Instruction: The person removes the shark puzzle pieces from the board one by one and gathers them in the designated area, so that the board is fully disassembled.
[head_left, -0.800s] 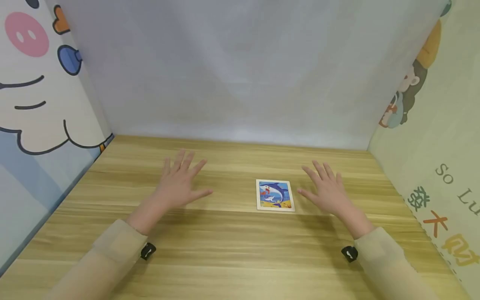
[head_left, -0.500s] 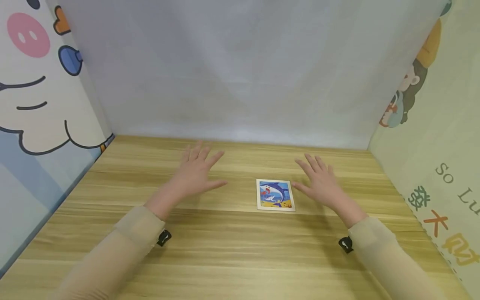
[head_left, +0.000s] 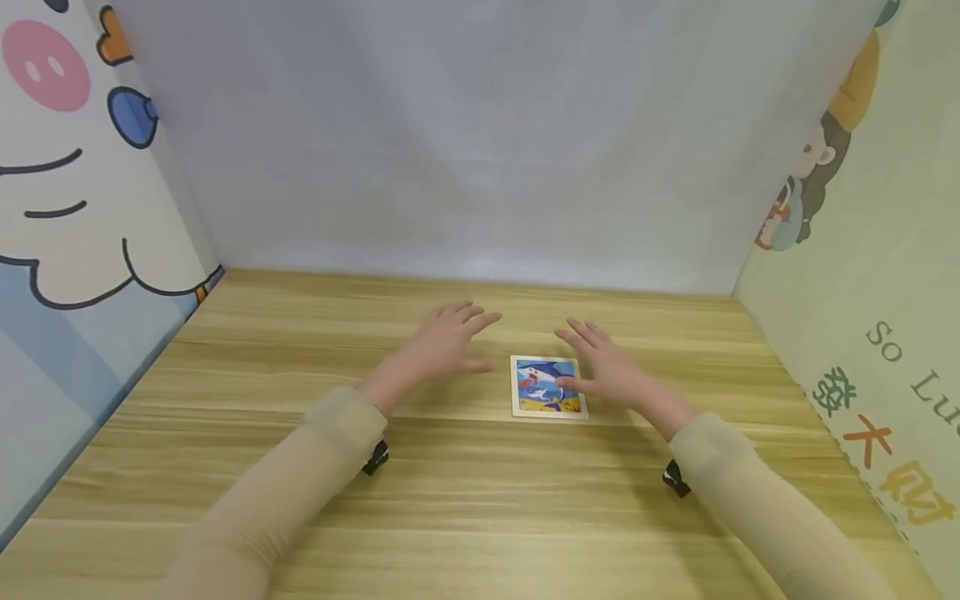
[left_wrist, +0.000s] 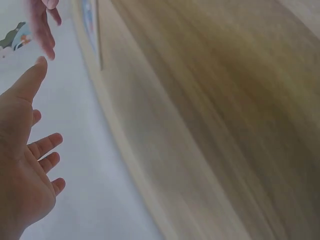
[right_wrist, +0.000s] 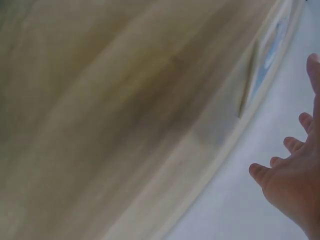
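Observation:
A square picture puzzle (head_left: 536, 398) with a white border lies flat on the wooden table, showing a dolphin-like sea animal on blue water over yellow sand. My left hand (head_left: 442, 343) hovers just left of it, fingers spread and holding nothing. From the right, my right hand (head_left: 611, 375) reaches over the puzzle, its thumb overlapping the picture in the head view; it too holds nothing. In the left wrist view, the left palm (left_wrist: 22, 165) is raised above the table. The right wrist view has the puzzle's edge (right_wrist: 255, 75) beyond the right hand (right_wrist: 295, 180).
The wood-grain table (head_left: 480, 517) ends at a pale grey cloth backdrop (head_left: 465, 150). Printed panels stand on both sides, a cartoon pig (head_left: 67, 183) on the left and lettering (head_left: 870, 425) on the right. Each sleeve cuff carries a small black device (head_left: 377, 457).
Both hands have moved inward toward the puzzle, the left hand sweeping farther to the right. The right thumb now overlaps the puzzle. The puzzle stays where it lay.

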